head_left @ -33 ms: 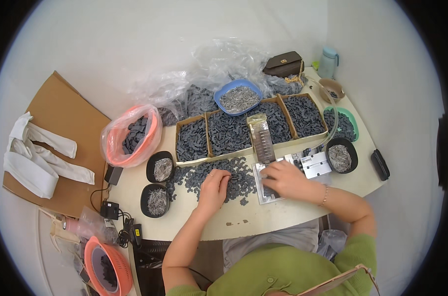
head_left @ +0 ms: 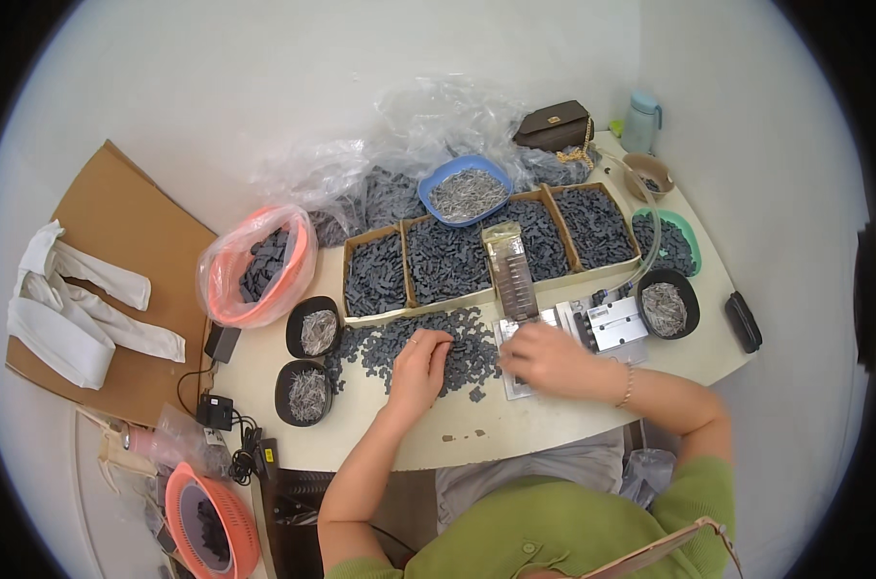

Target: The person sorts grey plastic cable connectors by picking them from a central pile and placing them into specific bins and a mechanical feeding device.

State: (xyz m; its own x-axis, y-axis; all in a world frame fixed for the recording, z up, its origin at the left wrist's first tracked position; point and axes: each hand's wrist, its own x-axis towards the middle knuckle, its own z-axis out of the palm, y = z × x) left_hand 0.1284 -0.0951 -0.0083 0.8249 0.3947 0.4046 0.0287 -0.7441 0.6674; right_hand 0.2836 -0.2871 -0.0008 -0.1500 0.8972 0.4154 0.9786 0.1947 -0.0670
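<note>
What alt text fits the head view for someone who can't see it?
A person's left hand is at a pile of dark grey parts on a table, the right hand over a metal plate; whether either holds anything is unclear. Beyond lie a divided tray of similar parts and a blue bowl of thin silvery pieces.

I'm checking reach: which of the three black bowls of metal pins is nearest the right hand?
The black bowl just right of the white block; the other two black bowls stand left of the left hand.
</note>
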